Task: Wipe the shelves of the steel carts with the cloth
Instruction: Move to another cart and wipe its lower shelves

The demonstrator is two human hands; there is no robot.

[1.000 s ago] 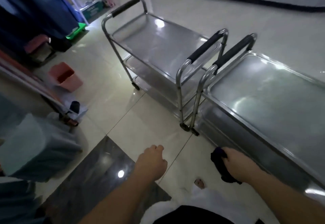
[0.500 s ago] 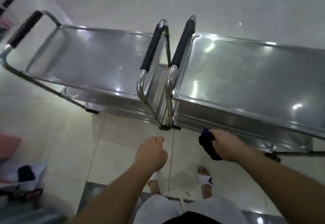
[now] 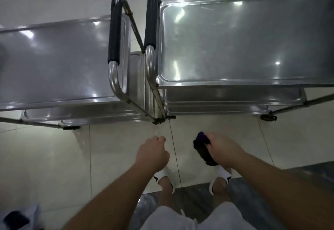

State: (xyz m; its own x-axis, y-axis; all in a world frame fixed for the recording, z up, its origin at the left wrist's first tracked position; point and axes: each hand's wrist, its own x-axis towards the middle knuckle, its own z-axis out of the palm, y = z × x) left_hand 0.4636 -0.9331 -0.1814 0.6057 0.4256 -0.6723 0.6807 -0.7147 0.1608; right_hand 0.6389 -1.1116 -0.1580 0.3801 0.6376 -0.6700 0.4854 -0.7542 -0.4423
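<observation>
Cloth (image 3: 202, 146): dark, crumpled, in right hand (image 3: 223, 150) | carts (image 3: 235, 40): glossy steel

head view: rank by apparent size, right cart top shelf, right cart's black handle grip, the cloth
1. Right cart top shelf, by far the largest.
2. Black handle grip, long and narrow.
3. Cloth, bunched in the right hand and partly hidden, so grip versus cloth is unsure.

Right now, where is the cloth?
The dark cloth is gripped in the right hand, low in the head view, above the floor before the right cart.
</observation>
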